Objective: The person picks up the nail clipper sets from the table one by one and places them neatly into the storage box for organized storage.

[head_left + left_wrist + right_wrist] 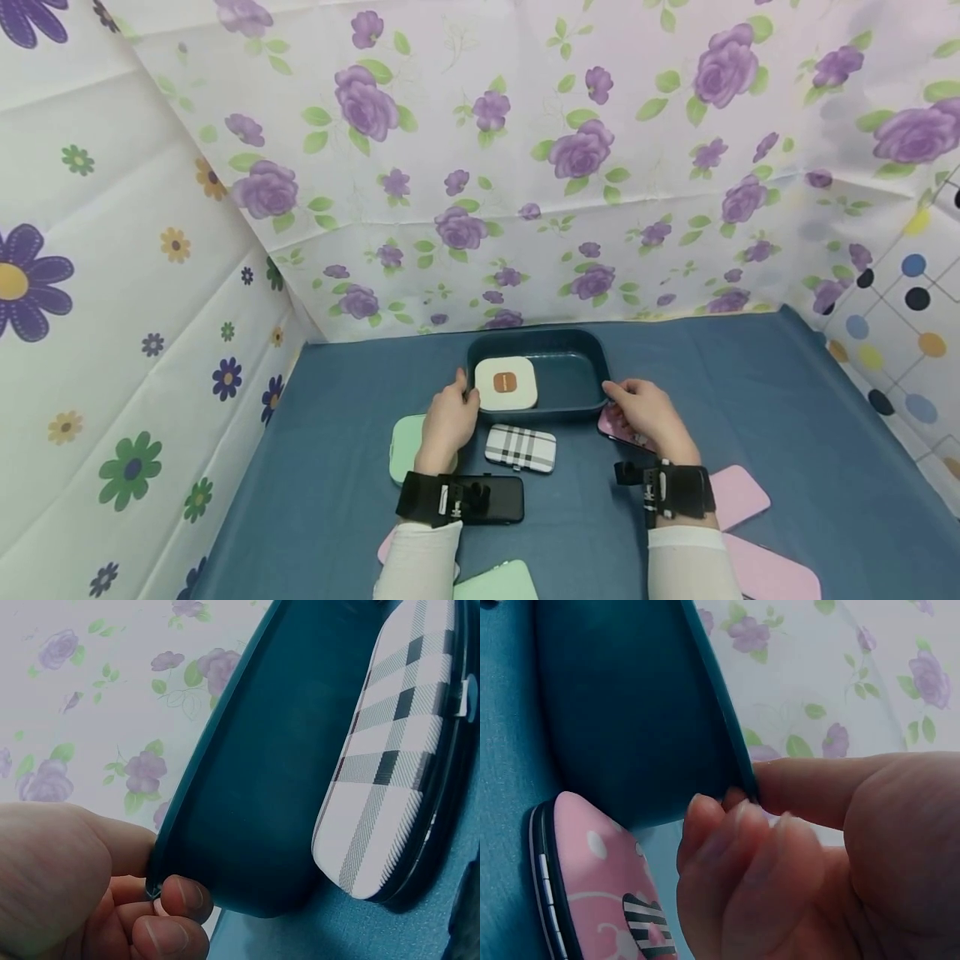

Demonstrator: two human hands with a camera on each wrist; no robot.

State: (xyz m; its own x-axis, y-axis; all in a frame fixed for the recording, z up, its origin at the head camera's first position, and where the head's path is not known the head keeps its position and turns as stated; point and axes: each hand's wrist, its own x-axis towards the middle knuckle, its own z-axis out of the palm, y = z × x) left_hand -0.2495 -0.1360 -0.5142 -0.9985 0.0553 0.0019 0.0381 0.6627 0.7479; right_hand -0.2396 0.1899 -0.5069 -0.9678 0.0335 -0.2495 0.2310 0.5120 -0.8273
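The dark teal tray (581, 379) sits on the blue surface (750, 392) near the floral backdrop, carrying a cream square case (506, 382) at its left end. The left hand (448, 419) pinches the tray's left rim between thumb and curled fingers, and the right hand (647, 412) pinches the right rim likewise, just above a pink patterned case (600, 892). The tray appears rigid, light and smooth-walled, so the opposing rims are judged the secure hold points, kept level to stop the case sliding.
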